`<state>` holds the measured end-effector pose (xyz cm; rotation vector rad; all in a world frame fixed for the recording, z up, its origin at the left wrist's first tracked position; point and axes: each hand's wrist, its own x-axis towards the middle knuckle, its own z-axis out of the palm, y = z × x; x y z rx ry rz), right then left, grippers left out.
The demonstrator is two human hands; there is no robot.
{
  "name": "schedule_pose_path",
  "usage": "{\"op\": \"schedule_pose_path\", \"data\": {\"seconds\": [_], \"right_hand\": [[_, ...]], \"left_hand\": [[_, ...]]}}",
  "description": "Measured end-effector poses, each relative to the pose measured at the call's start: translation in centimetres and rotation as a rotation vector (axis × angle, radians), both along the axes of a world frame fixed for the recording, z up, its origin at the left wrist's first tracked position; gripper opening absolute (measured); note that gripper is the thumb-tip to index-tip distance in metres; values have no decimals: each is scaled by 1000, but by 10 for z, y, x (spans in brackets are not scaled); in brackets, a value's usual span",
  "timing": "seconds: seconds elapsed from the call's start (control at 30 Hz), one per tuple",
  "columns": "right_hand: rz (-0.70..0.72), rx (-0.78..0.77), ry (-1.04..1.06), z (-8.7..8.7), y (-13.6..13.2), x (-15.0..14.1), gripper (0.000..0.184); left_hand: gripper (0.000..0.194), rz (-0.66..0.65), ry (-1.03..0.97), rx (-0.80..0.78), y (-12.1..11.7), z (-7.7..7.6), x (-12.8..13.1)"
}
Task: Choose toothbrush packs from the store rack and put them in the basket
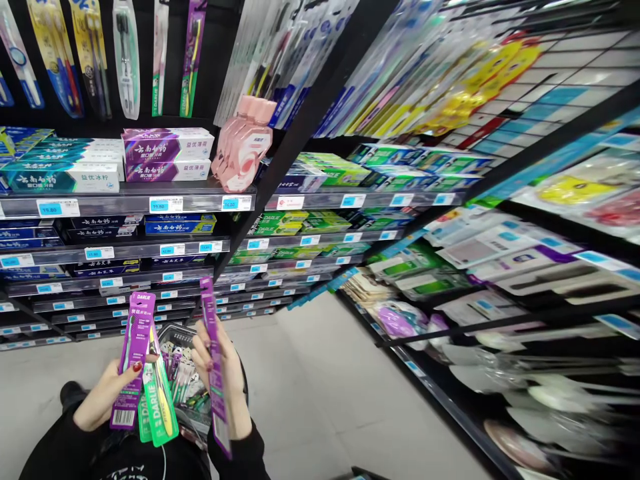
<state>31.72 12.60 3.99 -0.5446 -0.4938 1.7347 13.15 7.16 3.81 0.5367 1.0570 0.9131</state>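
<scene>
Toothpaste shelves (113, 205) filled the left, pale floor (310, 380) ran through the middle, and a rack (435, 393) lined the right! Low down, the left hand (105, 393) had thumb and fingers clamped on a purple pack (140, 333) and two green packs (161, 407), fanned out; the right hand (229, 373), raised alongside, gripped another purple pack (214, 347) nearly edge-on, its print unreadable, a basket (173, 328) partly hidden behind, far-right goods (560, 400) blurred
</scene>
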Motion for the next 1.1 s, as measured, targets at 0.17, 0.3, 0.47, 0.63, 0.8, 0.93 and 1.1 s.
{"op": "schedule_pose_path", "data": {"seconds": [0.17, 0.3, 0.47, 0.63, 0.8, 0.93, 1.1], "right_hand": [[-66, 35, -587, 0, -9, -30, 24], [-105, 108, -815, -10, -17, -48, 20], [-162, 130, -881, -19, -20, -57, 16], [-79, 170, -864, -25, -16, -53, 21], [-17, 216, -849, -26, -7, -43, 42], [7, 183, -783, -31, -5, -43, 44], [60, 162, -740, -32, -13, -44, 36]], "left_hand": [[33, -23, -22, 42, 0, 0, 4], [39, 53, 61, 33, 2, -7, 10], [44, 45, 204, 152, 7, -21, 15], [35, 35, 259, 148, 11, -28, 16], [33, -29, 206, 156, 9, -23, 20], [36, -28, 126, 168, 7, -22, 22], [35, -23, 84, 126, 5, -15, 17]]}}
